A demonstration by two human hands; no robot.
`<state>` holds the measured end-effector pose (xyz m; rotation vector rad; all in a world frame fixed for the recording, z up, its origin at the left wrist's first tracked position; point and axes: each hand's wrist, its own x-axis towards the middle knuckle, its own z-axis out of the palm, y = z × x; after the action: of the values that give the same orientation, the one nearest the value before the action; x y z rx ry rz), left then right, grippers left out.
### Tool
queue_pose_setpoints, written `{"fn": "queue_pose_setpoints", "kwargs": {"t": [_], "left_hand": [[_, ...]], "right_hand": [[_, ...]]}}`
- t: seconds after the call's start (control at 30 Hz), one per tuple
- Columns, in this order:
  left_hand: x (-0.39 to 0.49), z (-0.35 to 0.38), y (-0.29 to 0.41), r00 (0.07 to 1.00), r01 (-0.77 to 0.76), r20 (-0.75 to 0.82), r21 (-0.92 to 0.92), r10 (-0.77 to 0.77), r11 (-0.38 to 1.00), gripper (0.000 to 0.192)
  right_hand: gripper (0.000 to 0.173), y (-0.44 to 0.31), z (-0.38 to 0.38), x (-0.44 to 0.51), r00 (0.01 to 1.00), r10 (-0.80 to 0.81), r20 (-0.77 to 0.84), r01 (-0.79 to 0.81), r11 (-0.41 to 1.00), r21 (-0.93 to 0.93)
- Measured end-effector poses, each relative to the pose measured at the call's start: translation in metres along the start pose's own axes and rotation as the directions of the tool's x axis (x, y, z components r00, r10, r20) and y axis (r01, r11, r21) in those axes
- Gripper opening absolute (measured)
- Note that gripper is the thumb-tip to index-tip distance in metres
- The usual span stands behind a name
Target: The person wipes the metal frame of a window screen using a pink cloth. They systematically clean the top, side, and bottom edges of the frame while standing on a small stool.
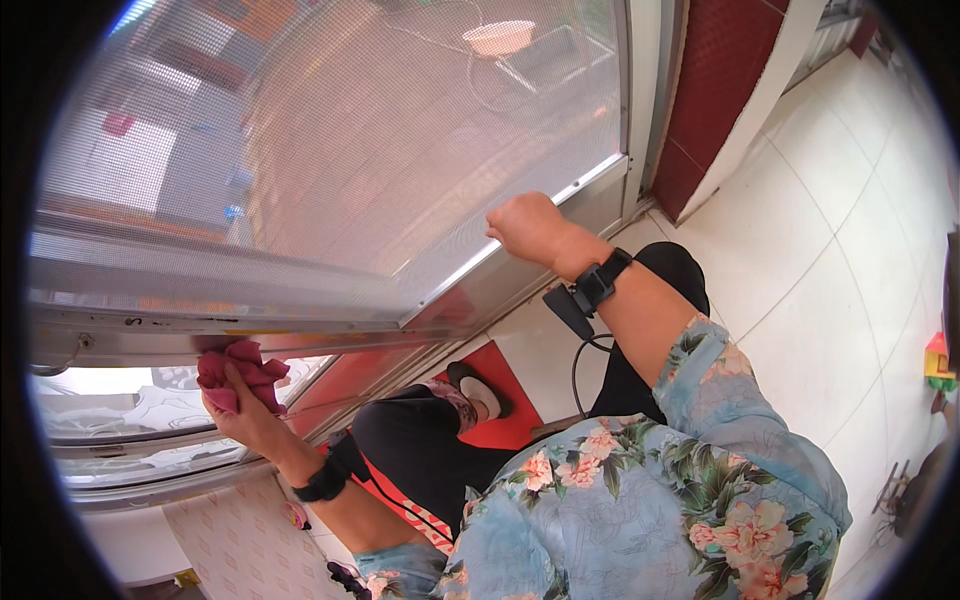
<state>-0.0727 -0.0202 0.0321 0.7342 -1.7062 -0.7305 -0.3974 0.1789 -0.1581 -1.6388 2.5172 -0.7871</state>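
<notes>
My left hand (pixel 244 416) holds a crumpled dark pink cloth (pixel 244 371) against the metal frame (pixel 165 341) of a screen door, on the left. A metal handle or hook (pixel 64 360) sits on that frame, further left. My right hand (pixel 529 225) is curled into a fist near the lower rail (pixel 517 251) of the door, in front of the mesh (pixel 360 150). No object shows in the right hand, though its palm side is hidden. Black straps with devices are on both wrists.
A red mat (pixel 510 390) lies under one foot beside the door sill. Pale floor tiles (pixel 795 202) extend to the right. Through the mesh show a round basket (pixel 499 37) and a metal stand. A colourful toy (pixel 939 360) is at the far right edge.
</notes>
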Motion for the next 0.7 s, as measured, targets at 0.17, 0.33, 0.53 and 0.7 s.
{"fn": "queue_pose_setpoints", "kwargs": {"t": [0.17, 0.33, 0.53, 0.7], "left_hand": [[0.010, -0.014, -0.022, 0.982, -0.173, -0.041, 0.177, 0.183, 0.969, 0.033], [0.010, -0.017, -0.027, 0.966, -0.246, -0.039, 0.178, 0.257, 0.953, 0.037], [0.011, -0.016, -0.024, 0.981, -0.187, -0.021, 0.181, 0.194, 0.966, 0.030], [0.012, -0.017, -0.031, 0.959, -0.267, -0.032, 0.220, 0.280, 0.938, 0.030]], "right_hand": [[0.029, -0.012, 0.004, 0.004, 0.995, 0.099, -0.025, -0.100, 0.995, -0.030], [0.032, -0.018, 0.000, 0.001, 0.987, 0.146, -0.061, -0.146, 0.989, 0.003], [0.032, -0.025, -0.002, 0.004, 0.977, 0.203, -0.067, -0.206, 0.978, -0.033], [0.026, -0.033, -0.005, 0.006, 0.961, 0.272, 0.038, -0.269, 0.960, -0.071]]}}
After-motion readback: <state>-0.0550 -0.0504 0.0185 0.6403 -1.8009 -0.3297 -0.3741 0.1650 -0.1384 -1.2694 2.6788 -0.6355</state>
